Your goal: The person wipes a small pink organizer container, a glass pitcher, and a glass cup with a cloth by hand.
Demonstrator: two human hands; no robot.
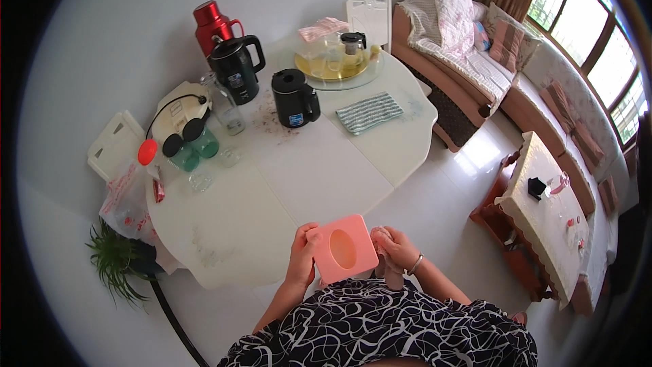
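My left hand (303,255) grips the left side of a pink tissue box (326,258), its thumb on the top face. The box is tilted toward me, and its oval opening shows a yellowish inside. Just right of the box, my right hand (399,247) is closed on a crumpled pale pink cloth (380,232), part of which is hidden by the fingers. Both hands are near my body, at the near edge of the white table (299,177). On the table beyond them lies a folded green-and-white striped cloth (370,113).
Across the table stand a black kettle (295,98), a black jug (236,68), a red thermos (212,27) and green jars with black lids (201,137). A glass teapot (352,47) sits on a round tray. A potted plant (112,258) is at left; a low table (543,211) is at right.
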